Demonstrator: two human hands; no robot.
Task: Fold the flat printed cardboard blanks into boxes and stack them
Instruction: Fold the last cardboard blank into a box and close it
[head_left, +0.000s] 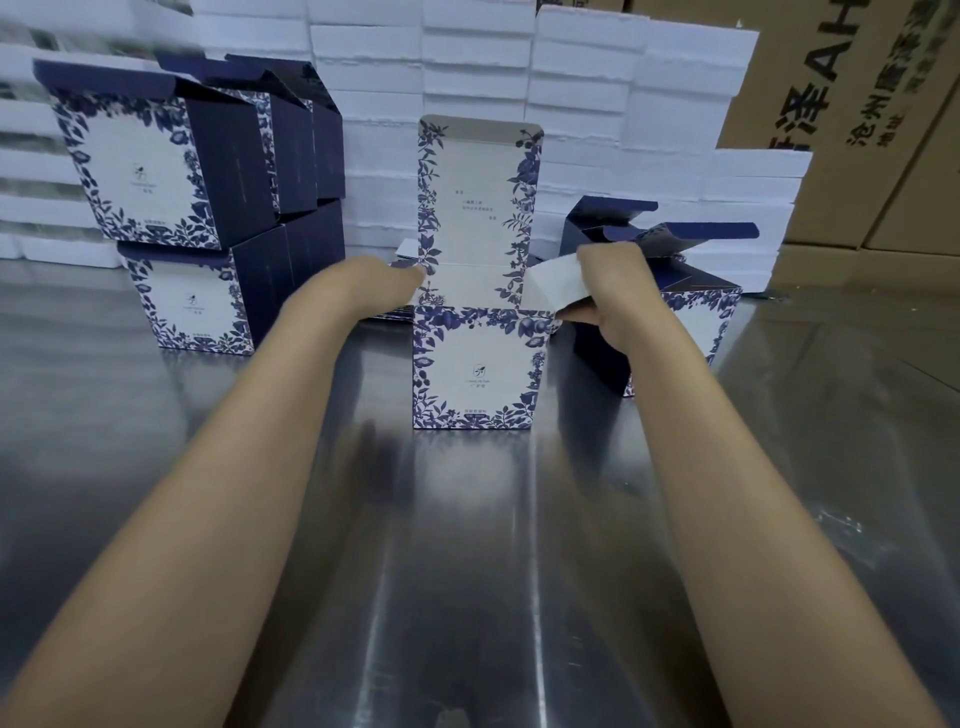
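The steel bench fills the lower frame, and two bare forearms reach up across it from the bottom corners. At the centre of the frame, the half-folded box stands upright on the bench, its blue floral face towards the camera and its lid panel raised straight up. The left grip touches the box's upper left edge; I cannot tell whether its fingers are curled or straight. The right grip is clamped on the white side flap, thumb beneath and fingers above. Just behind it, at centre right, another box sits with its dark flaps open. At upper left, folded boxes are stacked two high. White foam slabs wall the back, with brown cartons at upper right.
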